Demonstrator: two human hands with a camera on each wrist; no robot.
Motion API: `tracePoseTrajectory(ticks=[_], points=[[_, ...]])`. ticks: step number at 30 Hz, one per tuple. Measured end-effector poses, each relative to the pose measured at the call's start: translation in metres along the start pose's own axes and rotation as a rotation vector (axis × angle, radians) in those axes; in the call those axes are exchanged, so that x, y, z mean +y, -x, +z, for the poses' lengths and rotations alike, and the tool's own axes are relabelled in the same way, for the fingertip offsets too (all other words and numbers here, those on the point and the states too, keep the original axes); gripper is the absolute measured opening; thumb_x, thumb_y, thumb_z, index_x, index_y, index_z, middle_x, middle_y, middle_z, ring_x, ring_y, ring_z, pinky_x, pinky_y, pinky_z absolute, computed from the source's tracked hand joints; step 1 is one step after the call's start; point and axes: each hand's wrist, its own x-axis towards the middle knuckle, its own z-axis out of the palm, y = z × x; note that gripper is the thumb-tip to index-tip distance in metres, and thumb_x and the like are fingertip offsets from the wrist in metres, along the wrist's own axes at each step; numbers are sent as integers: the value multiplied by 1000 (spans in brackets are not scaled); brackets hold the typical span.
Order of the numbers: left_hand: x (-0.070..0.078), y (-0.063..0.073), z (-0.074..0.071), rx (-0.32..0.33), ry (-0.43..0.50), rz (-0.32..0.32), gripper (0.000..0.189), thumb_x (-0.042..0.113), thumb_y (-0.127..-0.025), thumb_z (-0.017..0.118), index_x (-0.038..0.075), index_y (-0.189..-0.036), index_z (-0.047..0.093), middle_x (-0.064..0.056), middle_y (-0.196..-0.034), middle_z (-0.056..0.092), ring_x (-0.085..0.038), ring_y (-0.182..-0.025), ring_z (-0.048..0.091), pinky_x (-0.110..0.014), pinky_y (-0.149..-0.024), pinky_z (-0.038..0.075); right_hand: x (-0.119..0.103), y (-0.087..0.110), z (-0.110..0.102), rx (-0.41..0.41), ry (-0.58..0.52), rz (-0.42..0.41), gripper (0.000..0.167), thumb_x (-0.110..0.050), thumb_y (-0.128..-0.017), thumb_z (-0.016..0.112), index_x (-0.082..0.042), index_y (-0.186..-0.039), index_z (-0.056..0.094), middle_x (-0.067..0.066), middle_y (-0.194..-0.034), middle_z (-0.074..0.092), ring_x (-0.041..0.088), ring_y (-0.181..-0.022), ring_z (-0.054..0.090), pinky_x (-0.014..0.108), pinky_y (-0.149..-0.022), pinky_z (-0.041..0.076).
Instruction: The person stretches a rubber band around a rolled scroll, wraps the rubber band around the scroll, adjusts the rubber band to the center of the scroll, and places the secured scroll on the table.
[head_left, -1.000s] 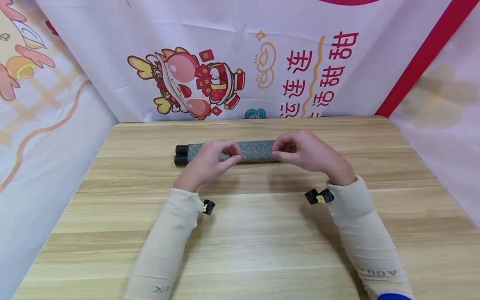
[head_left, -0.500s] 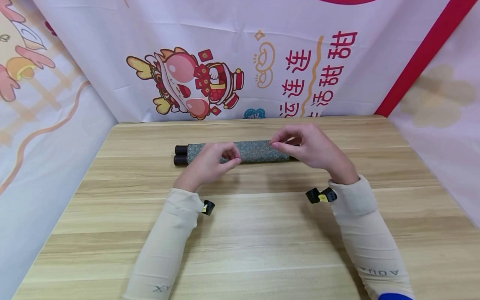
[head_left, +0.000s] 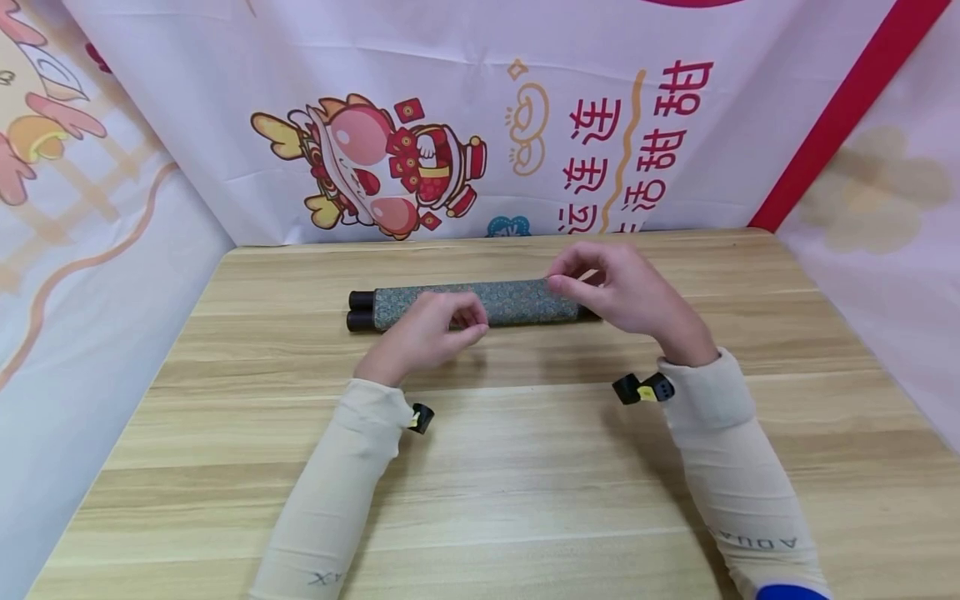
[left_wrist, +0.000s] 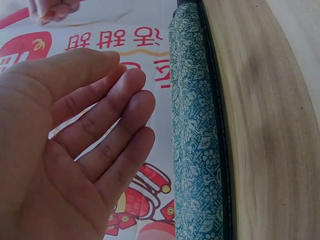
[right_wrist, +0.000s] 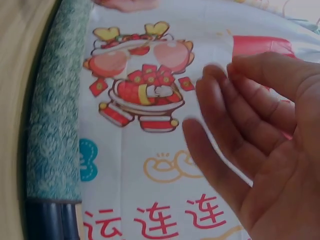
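Observation:
A rolled scroll covered in teal patterned brocade lies crosswise on the table. Two black rod ends stick out side by side at its left; the right ends are partly covered by my right hand. My left hand hovers over the front of the scroll, fingers loosely bent; the left wrist view shows it apart from the brocade. Above the scroll's right part is my right hand, thumb and index tips close together. In the right wrist view nothing shows between those fingers.
The wood-grain table reaches back to a white printed cloth hanging behind it. More printed cloth hangs at the left and right sides. Small black cameras are worn at both wrists.
My right hand has lifted slightly off the scroll and back, uncovering more of its right end. The left hand has shifted a little right and towards me. The scroll stays in place.

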Motion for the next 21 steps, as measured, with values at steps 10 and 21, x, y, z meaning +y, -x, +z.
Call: tracePoseTrajectory(ticks=[10,21], points=[[0,-4,-1,-22,-17,-1,10,17,-104,68,12,-108,74,-1,-101,75,-16,-95,68,-37,-89,58,14,-4,-8,26,90,89,13,-21,-104,68,-10,-104,74,8,-98,73,18,-91,66,36,-81,56],[-2,-5,6,-51,-21,-43,24,18,-103,69,6,-123,71,-3,-114,74,-18,-108,69,-41,-101,57,28,0,-16,19,164,185,16,-21,-103,69,-7,-100,76,8,-90,70,21,-80,60,30,-68,47]])
